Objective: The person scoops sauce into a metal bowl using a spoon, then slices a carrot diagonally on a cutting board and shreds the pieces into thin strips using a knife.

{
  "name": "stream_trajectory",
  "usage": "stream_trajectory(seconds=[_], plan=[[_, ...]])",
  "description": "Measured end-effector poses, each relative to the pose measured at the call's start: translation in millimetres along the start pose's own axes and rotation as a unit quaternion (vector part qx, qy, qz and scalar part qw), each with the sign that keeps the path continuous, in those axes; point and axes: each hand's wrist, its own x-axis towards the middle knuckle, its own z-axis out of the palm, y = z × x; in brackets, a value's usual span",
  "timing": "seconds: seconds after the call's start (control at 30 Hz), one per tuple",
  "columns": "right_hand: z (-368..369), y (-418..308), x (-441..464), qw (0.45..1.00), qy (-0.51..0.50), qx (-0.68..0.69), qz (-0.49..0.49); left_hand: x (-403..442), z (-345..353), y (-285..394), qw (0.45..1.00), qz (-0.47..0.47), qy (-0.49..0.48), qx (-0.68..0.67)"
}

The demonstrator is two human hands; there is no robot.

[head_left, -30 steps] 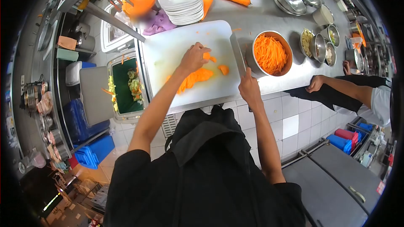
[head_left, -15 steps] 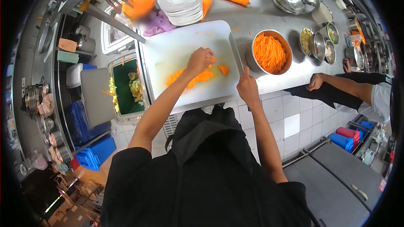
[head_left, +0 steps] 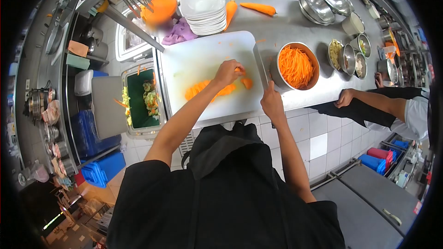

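My left hand is over the white cutting board, its fingers closed on a piece of carrot. Beneath my left wrist and beside it lie carrot slices, partly hidden by the forearm. One loose carrot piece rests just right of that hand. My right hand grips a knife by its handle at the board's right edge. The knife blade points away from me along that edge. To its right stands a round metal pot filled with shredded carrot.
Stacked white dishes and two whole carrots lie behind the board. Metal bowls stand at the back right. A green-lined bin with scraps is at the left. Another person's hand is near the counter's right front edge.
The whole view has shifted slightly, with the counter lower in the frame. My left hand has moved a little to the right over the board. My right hand keeps the knife at the board's edge.
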Motion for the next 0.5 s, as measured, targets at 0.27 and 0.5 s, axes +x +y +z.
stream_trajectory(seconds=[0.27,0.5], plan=[[3.4,2.3,0.3,1.000,-0.010,-0.004,0.016,-1.2,-9.5,17.9,0.995,-0.045,-0.006,0.087],[-0.1,-2.9,1.0,1.000,-0.018,-0.006,0.018,-1.4,-7.6,15.2,0.996,-0.050,-0.013,0.076]])
